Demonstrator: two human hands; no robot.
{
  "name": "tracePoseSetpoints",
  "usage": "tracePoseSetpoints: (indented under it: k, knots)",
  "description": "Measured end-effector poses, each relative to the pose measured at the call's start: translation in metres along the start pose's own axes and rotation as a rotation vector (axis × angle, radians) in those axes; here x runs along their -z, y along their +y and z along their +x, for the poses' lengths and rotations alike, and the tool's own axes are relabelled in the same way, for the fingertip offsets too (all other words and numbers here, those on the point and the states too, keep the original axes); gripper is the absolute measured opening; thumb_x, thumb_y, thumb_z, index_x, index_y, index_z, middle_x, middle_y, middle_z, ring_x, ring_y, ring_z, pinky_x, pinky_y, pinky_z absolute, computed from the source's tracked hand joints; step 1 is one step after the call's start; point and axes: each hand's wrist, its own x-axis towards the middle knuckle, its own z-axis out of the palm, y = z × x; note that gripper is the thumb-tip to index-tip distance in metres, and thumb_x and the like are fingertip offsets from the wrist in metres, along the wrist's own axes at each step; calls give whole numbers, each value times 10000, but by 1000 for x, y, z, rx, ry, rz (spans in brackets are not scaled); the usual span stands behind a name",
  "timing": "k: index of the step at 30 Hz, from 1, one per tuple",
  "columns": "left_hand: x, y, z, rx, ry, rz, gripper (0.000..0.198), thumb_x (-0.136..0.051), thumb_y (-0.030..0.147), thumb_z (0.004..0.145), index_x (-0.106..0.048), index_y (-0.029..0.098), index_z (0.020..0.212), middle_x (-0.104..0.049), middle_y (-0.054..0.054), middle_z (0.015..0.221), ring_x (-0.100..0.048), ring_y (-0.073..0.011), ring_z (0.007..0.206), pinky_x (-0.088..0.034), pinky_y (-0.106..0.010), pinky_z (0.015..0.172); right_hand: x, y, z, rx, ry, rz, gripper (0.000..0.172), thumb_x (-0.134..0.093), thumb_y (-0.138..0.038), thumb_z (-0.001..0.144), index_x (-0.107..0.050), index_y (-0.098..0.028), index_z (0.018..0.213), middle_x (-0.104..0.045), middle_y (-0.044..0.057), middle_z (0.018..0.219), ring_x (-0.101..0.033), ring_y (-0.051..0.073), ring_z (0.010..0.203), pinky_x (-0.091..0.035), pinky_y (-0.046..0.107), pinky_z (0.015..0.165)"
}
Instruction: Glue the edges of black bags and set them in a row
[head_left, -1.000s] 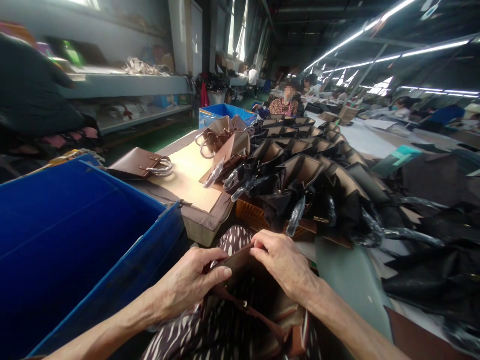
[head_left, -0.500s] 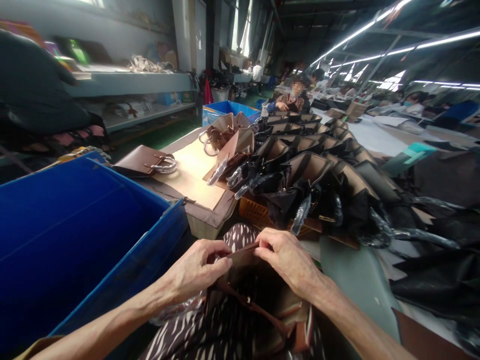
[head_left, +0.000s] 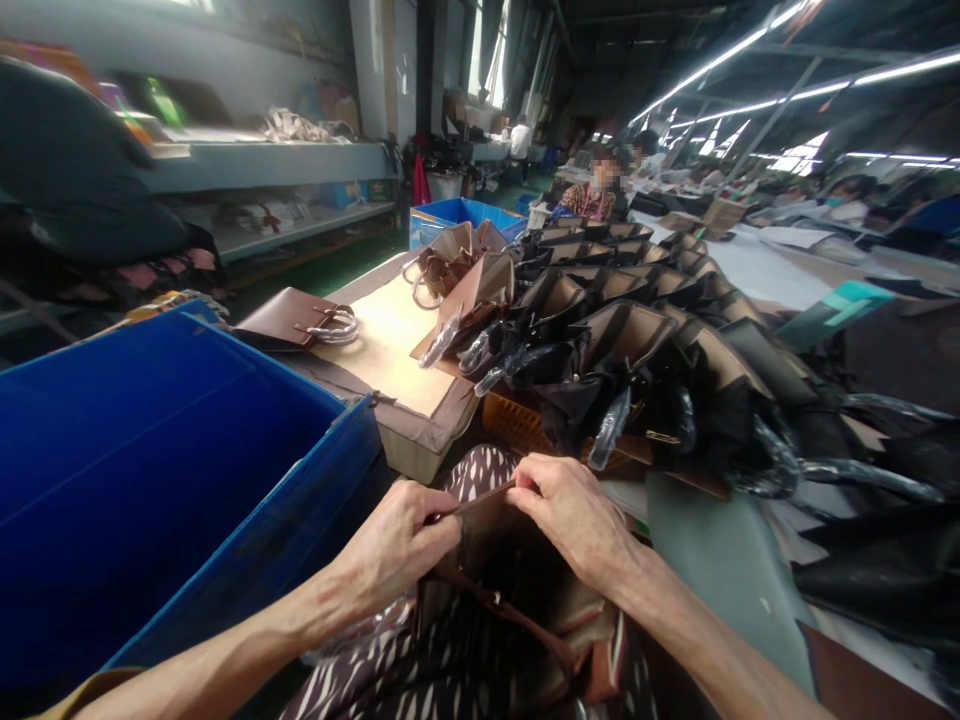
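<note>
A brown handbag [head_left: 551,635] rests upright on my lap with its mouth open toward me, showing a tan-brown lining. My left hand [head_left: 409,535] pinches the left part of the bag's far top edge between thumb and fingers. On the same edge, further right, my right hand [head_left: 566,505] is closed in a similar pinch. The rim between the two hands is drawn fairly straight. A brown strap with a small metal fitting crosses the opening. The lower part of the bag is lost in shadow.
Left of me stands a large blue bin [head_left: 187,470]. Ahead, a padded table [head_left: 394,360] bears a brown handbag [head_left: 289,318] with wrapped handles. Many black handbags [head_left: 600,330] crowd the right side, some above an orange crate [head_left: 517,422]. A co-worker [head_left: 589,200] sits beyond them.
My two hands keep their pinch on the bag's edge, with only slight finger shifts. The view has turned a little left. The co-worker's hands, visible before, are now hidden.
</note>
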Motion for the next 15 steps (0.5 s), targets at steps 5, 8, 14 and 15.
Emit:
tracePoseSetpoints:
  k: [5, 8, 14, 15]
  knots:
    - [0, 1, -2, -23, -8, 72, 224, -370, 230, 789, -430, 156, 586, -288, 51, 541, -248, -79, 510, -170, -229, 448, 0, 8, 0, 60, -7, 31, 205, -618, -169, 772, -475, -195, 626, -560, -35, 647, -509, 128, 624, -314, 236, 577]
    - [0, 2, -1, -8, -16, 93, 227, -361, 232, 795, -437, 156, 595, -293, 51, 543, -256, -79, 508, -184, -221, 448, -1, 11, -1, 78, 2, 36, 187, -607, -159, 781, -479, -196, 650, -561, -31, 661, -513, 130, 636, -322, 234, 586]
    - [0, 5, -1, -7, -9, 109, 241, -373, 243, 794, -423, 155, 576, -271, 50, 545, -232, -81, 517, -169, -227, 449, -1, 10, -2, 71, 24, 56, 112, -581, -140, 787, -522, -195, 710, -578, -12, 688, -521, 145, 642, -333, 248, 590]
    - [0, 6, -1, -7, -14, 105, 246, -374, 248, 797, -425, 154, 576, -274, 49, 547, -234, -81, 518, -168, -228, 450, 0, 9, -1, 69, 22, 66, 77, -575, -134, 787, -542, -197, 758, -590, -9, 707, -530, 148, 652, -341, 247, 597]
